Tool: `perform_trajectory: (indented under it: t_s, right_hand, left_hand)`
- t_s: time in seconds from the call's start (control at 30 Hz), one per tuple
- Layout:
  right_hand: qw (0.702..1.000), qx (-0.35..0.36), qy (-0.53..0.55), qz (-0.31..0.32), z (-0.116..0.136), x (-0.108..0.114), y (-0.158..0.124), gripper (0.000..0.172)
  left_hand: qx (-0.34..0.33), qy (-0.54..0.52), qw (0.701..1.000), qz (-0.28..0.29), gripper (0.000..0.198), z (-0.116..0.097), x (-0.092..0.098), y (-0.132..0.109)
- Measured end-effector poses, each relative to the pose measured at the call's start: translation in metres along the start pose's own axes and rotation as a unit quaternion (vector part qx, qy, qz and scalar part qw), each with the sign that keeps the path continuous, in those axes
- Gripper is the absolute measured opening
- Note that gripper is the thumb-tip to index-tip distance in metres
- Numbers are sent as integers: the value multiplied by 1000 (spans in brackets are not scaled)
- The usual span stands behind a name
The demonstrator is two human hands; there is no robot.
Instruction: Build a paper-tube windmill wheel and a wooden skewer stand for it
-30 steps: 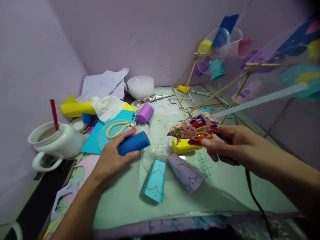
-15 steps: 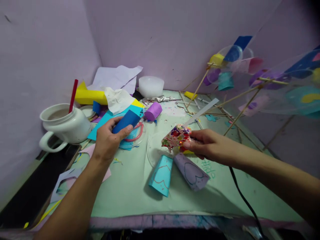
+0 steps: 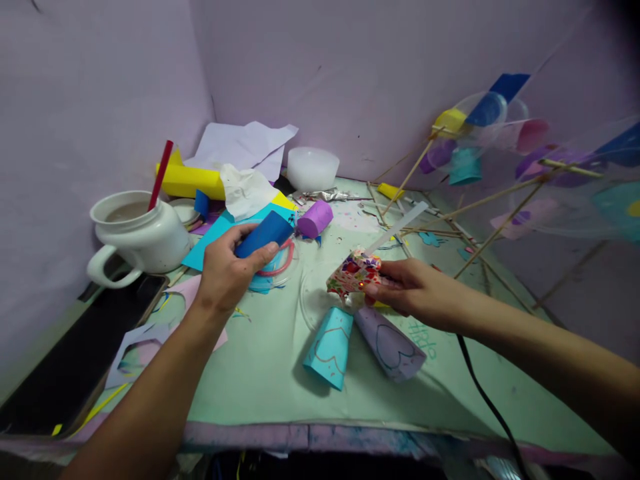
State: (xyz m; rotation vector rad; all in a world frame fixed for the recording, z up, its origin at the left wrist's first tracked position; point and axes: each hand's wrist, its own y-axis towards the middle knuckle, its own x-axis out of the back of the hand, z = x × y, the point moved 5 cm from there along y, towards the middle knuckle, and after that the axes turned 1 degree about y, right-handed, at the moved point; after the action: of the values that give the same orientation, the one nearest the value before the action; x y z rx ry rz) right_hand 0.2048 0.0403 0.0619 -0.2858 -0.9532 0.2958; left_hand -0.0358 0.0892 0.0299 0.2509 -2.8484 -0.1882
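Observation:
Wrapped in the fingers of my left hand (image 3: 227, 270) is a blue paper tube (image 3: 266, 235), tilted up to the right. My right hand (image 3: 415, 287) grips a flower-patterned glue gun (image 3: 354, 272) with a small red light on its side. A whitish glue stick (image 3: 400, 227) pokes out of its back, and its tip points down. Just below the gun, a turquoise paper cone (image 3: 330, 350) and a purple paper cone (image 3: 393, 347), both with drawn hearts, lie over a clear plastic disc (image 3: 306, 300). My hands are apart.
On the left stand a white mug-like pot (image 3: 140, 237) with a red stick and a black phone-like slab (image 3: 85, 353). Behind are a purple paper tube (image 3: 315, 220) and a white bowl (image 3: 313, 170). A stick frame (image 3: 480, 197) with hanging paper cups fills the right. A black cord (image 3: 485, 393) crosses the front.
The view has swung slightly left, so most things sit farther right in it. Both hands keep their holds on the blue tube and the glue gun, with little other movement.

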Motion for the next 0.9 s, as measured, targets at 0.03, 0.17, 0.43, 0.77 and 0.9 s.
perform_trajectory:
  t_s: [0.03, 0.17, 0.43, 0.77, 0.9]
  right_hand:
    - [1000, 3, -6, -3, 0, 0, 0, 26]
    - [999, 21, -26, -7, 2, 0, 0, 29]
    - [997, 29, -63, -21, 3, -2, 2, 34]
    - [995, 35, -91, -36, 0, -4, 5, 34]
    - [995, 39, -88, -29, 4, -4, 4, 33]
  left_hand:
    - [-2, 3, 1000, -1, 63, 0, 0, 0]
    - [-6, 11, 1000, -2, 63, -1, 0, 0]
    - [-7, 12, 1000, -4, 60, 0, 1, 1]
    - [-13, 17, 1000, -1, 63, 0, 1, 1]
    - [-10, 14, 1000, -1, 64, 0, 2, 0]
